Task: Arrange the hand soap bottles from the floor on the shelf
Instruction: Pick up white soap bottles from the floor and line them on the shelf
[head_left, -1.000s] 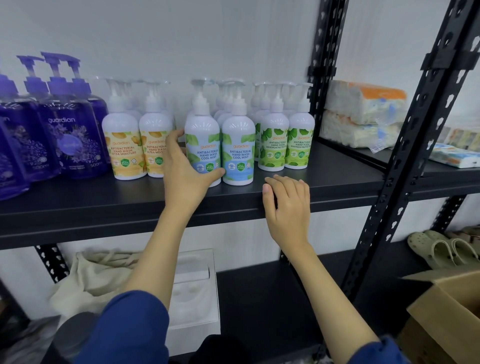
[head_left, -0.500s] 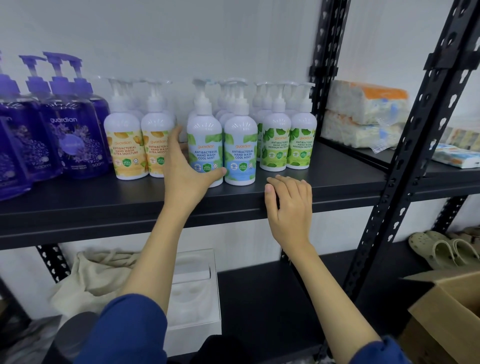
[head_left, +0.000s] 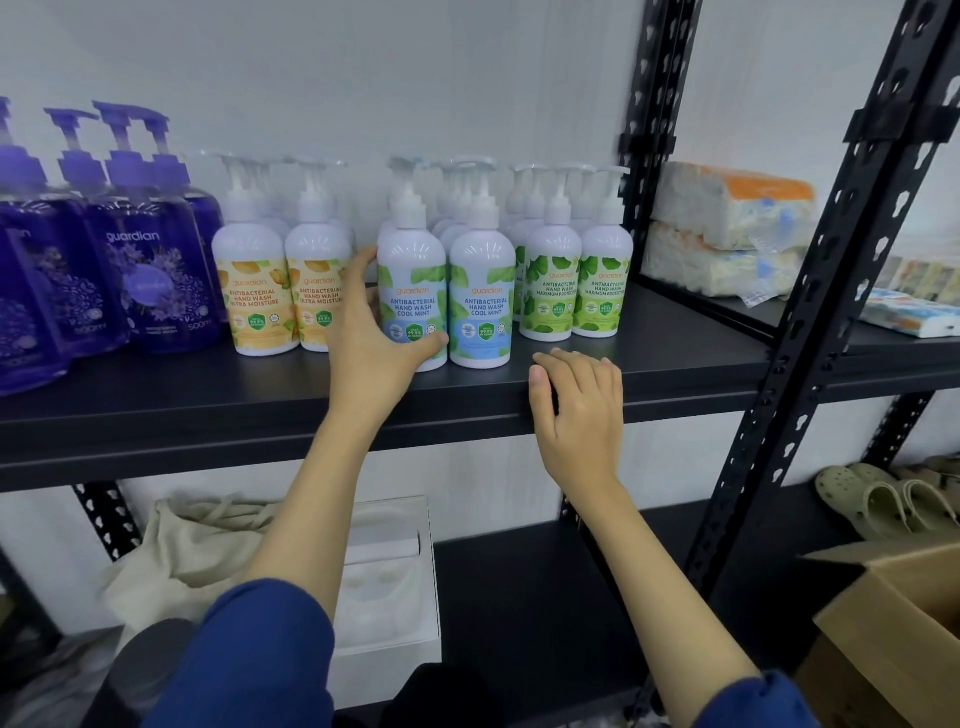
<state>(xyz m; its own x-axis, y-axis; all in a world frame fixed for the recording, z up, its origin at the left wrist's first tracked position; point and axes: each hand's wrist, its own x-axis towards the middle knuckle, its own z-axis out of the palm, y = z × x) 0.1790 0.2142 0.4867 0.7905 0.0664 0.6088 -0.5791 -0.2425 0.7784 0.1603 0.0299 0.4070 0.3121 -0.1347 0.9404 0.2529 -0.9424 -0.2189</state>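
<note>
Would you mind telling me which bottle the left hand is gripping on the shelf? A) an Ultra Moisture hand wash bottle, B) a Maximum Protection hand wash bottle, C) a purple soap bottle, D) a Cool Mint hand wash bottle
D: the left hand wraps its fingers and thumb round the lower body of the left Cool Mint hand wash bottle, while the right hand only rests on the shelf edge.

Bright even light, soft shadows, slight blur, wide-angle bending at edges
</note>
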